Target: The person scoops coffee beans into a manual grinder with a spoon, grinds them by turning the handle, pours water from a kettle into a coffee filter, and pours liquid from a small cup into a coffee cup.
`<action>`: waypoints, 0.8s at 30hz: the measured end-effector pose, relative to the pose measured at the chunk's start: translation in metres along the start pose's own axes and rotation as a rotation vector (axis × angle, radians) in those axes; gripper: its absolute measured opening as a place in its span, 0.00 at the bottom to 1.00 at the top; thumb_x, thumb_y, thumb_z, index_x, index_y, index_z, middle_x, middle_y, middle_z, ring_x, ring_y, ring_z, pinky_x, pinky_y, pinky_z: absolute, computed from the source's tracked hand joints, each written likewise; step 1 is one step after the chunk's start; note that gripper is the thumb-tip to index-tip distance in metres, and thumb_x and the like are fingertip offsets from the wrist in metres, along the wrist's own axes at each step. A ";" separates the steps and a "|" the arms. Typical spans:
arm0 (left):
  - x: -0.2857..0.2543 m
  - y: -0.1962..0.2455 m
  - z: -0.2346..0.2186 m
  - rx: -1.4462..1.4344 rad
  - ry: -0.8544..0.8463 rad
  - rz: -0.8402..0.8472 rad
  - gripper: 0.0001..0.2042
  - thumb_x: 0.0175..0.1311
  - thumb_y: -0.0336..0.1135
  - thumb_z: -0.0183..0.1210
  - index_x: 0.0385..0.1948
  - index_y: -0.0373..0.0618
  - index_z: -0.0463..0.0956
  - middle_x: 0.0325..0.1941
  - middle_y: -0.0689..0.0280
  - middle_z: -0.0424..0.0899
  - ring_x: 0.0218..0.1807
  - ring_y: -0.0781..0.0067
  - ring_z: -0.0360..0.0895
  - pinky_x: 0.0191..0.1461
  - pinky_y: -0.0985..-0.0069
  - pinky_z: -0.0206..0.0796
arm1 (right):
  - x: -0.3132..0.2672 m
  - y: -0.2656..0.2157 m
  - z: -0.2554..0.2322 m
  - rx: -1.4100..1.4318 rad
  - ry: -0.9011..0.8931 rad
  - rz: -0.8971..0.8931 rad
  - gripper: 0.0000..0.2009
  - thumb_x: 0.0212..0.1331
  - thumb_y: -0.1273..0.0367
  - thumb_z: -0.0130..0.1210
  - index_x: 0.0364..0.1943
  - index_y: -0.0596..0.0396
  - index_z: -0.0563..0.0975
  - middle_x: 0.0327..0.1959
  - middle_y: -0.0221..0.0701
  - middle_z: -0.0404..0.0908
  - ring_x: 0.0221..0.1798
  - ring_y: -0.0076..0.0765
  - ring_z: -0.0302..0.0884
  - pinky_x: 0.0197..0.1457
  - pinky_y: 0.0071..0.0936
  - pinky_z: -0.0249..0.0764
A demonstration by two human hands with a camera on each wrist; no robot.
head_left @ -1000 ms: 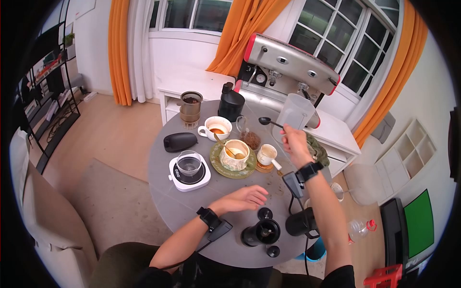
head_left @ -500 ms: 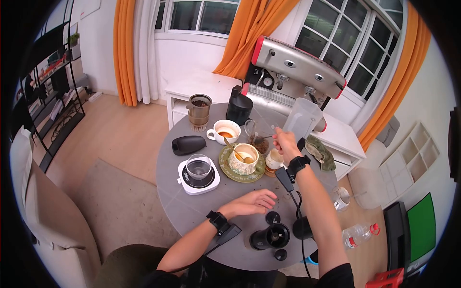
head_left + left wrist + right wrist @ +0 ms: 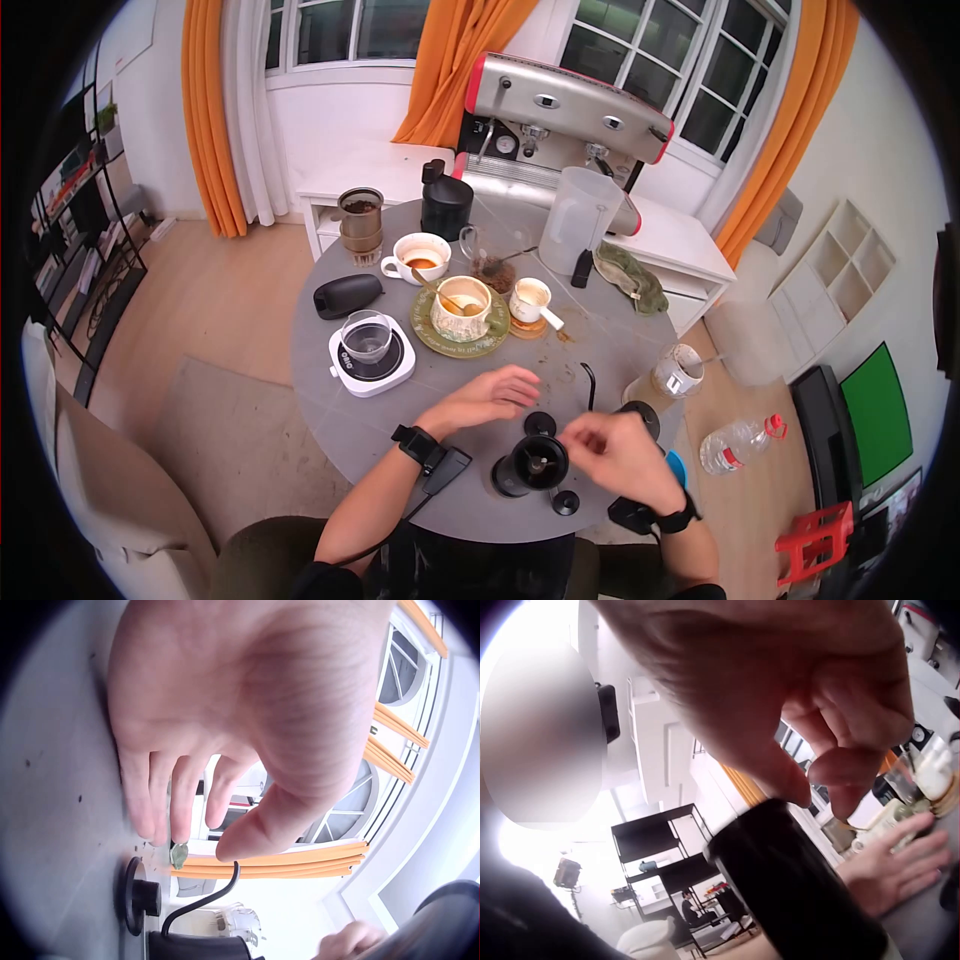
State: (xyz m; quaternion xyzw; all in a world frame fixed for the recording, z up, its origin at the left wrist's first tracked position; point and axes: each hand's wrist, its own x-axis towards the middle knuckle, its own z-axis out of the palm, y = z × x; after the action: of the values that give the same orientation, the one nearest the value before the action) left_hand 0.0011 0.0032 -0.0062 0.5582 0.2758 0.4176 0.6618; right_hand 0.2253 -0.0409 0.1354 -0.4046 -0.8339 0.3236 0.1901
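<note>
My left hand rests on its edge on the grey table, fingers loosely bent and holding nothing. Just beyond its fingertips is a black lid with a knob. My right hand hovers by the rim of the black coffee grinder, its fingers half curled. In the right wrist view the thumb and forefinger stand apart over the grinder's body, nothing between them. A small black round knob is beside the grinder. Farther back, a black scoop leans in the glass jug of brown grounds.
A white scale carries a glass bowl. A cup stands on a green saucer, near a small white handled cup. A black gooseneck kettle is partly hidden behind my right hand. An espresso machine stands at the back.
My right hand has let go of the black scoop, now left in the jug, and come back toward me to the grinder. My left hand has stayed near the lid.
</note>
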 end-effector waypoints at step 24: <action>-0.013 0.035 0.022 -0.076 0.086 0.068 0.22 0.60 0.24 0.57 0.57 0.42 0.64 0.58 0.57 0.73 0.61 0.65 0.71 0.65 0.68 0.63 | -0.064 0.051 0.024 0.348 0.220 0.067 0.11 0.63 0.65 0.55 0.31 0.61 0.73 0.17 0.31 0.70 0.19 0.23 0.66 0.24 0.24 0.61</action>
State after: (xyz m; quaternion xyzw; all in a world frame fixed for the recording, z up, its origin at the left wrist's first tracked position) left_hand 0.0045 -0.0185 0.0317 0.5232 0.2687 0.4736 0.6556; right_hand 0.2782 -0.0779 0.0788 -0.4261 -0.7257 0.4228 0.3363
